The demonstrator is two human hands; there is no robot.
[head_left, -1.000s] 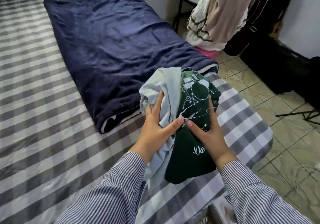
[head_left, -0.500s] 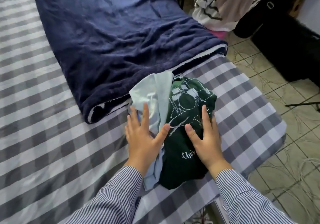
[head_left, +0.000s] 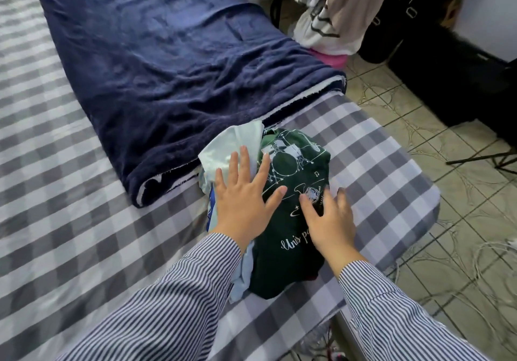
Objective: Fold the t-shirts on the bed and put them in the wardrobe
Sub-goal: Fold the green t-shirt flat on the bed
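Resting on the near corner of the bed (head_left: 377, 165) is one bundle of t-shirts, which I log as item one: a dark green t-shirt (head_left: 288, 248) uppermost, with a pale blue t-shirt (head_left: 232, 148) bunched along its left side and touching the rolled edge of a navy blanket (head_left: 167, 67). I have the left hand (head_left: 240, 201) laid flat across the seam where the two shirts meet, fingers straight and spread, gripping nothing. The right hand (head_left: 330, 220) lies on the green shirt's right flank, fingers loosely extended and slightly blurred, also holding nothing that I can see. My reading is that both palms sit there to settle the bundle on the mattress so it stays put for sorting, and the spot by the bed's edge keeps it within easy reach. Condition of the green shirt: rumpled into a long mound, not folded, white line print of a drum kit and horns facing up, cursive lettering partly hidden under the right wrist. Condition of the pale blue shirt: crumpled, a darker blue strip showing beneath. Wardrobe: not identifiable in view.
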